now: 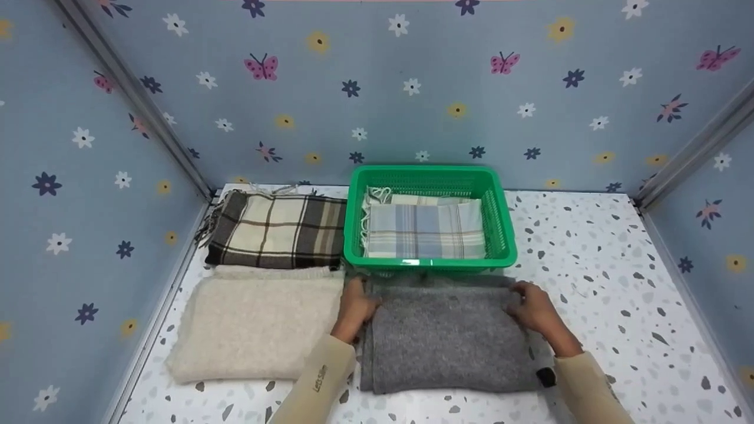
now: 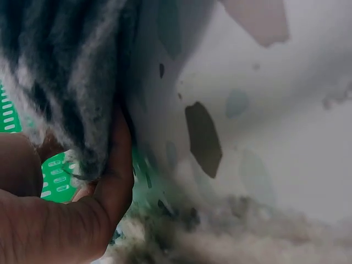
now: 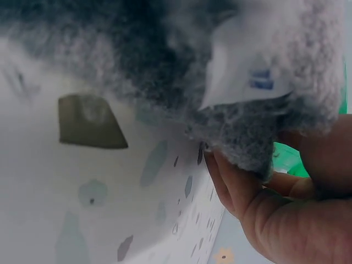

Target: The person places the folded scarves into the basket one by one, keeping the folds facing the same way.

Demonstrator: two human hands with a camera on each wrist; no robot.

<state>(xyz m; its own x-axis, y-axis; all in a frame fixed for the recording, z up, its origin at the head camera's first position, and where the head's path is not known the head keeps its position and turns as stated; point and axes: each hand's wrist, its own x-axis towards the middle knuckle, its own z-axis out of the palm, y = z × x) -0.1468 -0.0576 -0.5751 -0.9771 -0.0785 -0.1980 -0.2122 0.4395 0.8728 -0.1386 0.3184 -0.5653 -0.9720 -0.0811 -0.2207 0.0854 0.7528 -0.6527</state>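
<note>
The left hand (image 1: 356, 306) and right hand (image 1: 535, 309) clamp the left and right edges of a folded gray woolly shawl (image 1: 447, 341) between thumb and fingers. The shawl is between them, just in front of a green plastic basket (image 1: 465, 263) holding folded blue-and-cream plaid fabric (image 1: 421, 229). Left of it lies 1 folded cream shawl (image 1: 259, 327).

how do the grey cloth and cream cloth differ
The grey cloth is dark, the cream cloth pale. The left hand and right hand grip the grey cloth, not the cream cloth. The grey cloth lies in front of the basket, the cream cloth in front of a plaid cloth. Both look plain.
</note>
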